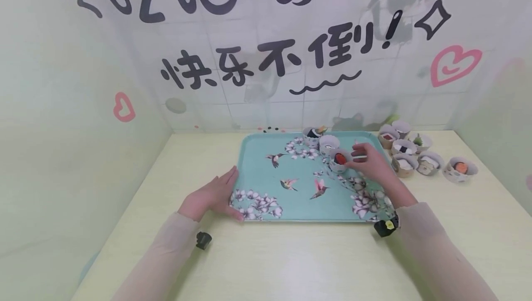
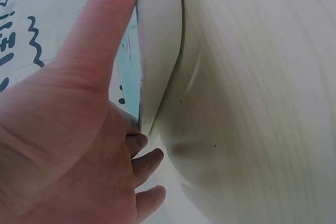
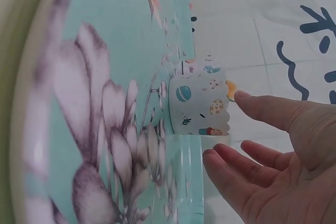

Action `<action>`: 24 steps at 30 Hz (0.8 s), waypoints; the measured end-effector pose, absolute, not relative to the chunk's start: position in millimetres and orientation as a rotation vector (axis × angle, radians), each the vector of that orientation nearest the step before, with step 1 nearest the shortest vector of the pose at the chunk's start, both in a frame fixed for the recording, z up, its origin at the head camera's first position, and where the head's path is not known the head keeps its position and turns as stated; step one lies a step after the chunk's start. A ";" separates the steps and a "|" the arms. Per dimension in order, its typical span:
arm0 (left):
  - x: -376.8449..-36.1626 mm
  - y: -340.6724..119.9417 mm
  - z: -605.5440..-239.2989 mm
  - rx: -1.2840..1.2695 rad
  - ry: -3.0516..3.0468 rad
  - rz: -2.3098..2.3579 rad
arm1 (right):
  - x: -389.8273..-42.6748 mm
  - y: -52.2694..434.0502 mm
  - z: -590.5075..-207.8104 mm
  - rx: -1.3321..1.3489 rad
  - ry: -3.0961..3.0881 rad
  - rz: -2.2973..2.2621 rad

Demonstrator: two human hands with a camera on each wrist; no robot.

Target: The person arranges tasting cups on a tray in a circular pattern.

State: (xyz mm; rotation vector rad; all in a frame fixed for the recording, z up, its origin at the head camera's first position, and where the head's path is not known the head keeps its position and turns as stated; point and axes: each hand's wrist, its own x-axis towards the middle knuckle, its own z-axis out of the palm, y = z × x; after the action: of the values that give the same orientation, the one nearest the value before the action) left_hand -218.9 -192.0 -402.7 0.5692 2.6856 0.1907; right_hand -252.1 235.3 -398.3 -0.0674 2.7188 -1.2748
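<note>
Paper cups (image 1: 340,159) with food sit in a short row on the tray (image 1: 257,171), running from its far edge inward near the far right corner. The nearest of them, holding something red, lies just in front of the right hand (image 1: 370,162), on the thumb side. That hand is far closer to it than the left hand (image 1: 214,195), which is at the opposite, left edge of the tray. The tray's long axis runs left to right across the table (image 1: 291,259), so the two hands are well apart along it.

From the head view the right hand's fingertips seem to meet the cup's rim, but the right wrist view shows more: the fingers (image 3: 262,109) are loosely spread and only slightly bent, one fingertip at or just beside the patterned cup wall (image 3: 199,106), nothing gripped. The hand is released, not closed round the cup.

The left wrist view shows what the head view cannot: the left thumb (image 2: 100,30) lies flat against the tray's pale rim (image 2: 157,51) with the other fingers tucked at its underside, steadying it rather than clenching.

More cups (image 1: 415,155) stand off the tray, by the table's far right edge.
</note>
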 end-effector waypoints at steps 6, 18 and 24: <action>-219.8 -191.9 -405.4 0.569 2.684 0.199 | -246.8 243.1 -395.8 -0.084 2.743 -1.275; -220.3 -191.4 -405.9 0.557 2.684 0.202 | -233.8 257.7 -389.4 -0.110 2.780 -1.269; -220.2 -192.9 -406.3 0.557 2.683 0.221 | -227.0 265.4 -384.0 -0.082 2.791 -1.264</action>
State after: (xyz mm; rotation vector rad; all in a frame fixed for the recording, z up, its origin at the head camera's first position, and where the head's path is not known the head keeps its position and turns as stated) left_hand -220.2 -192.9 -406.3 0.5565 2.6830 0.2210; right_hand -227.0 265.4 -384.0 -0.0823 2.7907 -1.2639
